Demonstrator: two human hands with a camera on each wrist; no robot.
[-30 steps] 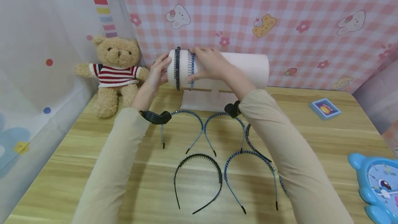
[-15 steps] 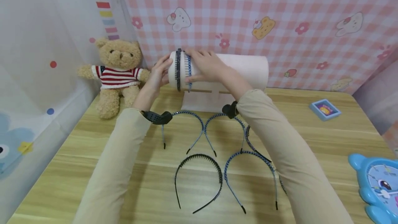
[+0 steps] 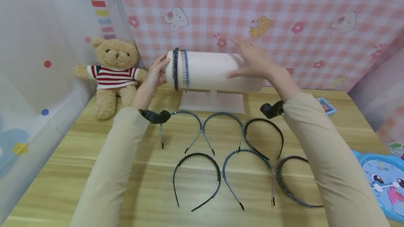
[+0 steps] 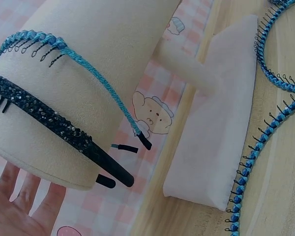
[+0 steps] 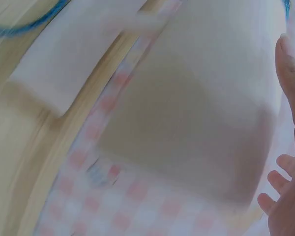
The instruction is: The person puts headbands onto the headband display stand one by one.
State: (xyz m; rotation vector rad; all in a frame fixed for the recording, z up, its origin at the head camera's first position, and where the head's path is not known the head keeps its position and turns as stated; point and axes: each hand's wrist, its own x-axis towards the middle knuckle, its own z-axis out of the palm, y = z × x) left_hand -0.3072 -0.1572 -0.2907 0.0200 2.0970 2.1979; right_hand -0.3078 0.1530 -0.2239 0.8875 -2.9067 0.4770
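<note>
A white padded headband stand [image 3: 208, 71], a horizontal roll on a flat base [image 3: 211, 102], stands at the back. A black glittery headband [image 3: 175, 69] sits round its left end, and a blue braided toothed headband [image 3: 186, 67] sits just right of it, their tips hanging below. My left hand [image 3: 154, 74] rests at the roll's left end; the left wrist view shows straight fingers [image 4: 46, 209] there. My right hand [image 3: 257, 60] hovers by the roll's right part with spread fingers, holding nothing; whether it touches the roll I cannot tell.
In front lie two rows of headbands, including blue ones [image 3: 223, 114] and black ones [image 3: 197, 154]. A teddy bear [image 3: 116, 62] sits at the left. A small blue frame [image 3: 328, 107] and a blue clock [image 3: 383, 181] lie at the right.
The blue headband has slid left along the roll, closer to the black one. My right hand has let go of it and moved right. My left hand stays at the roll's end.
</note>
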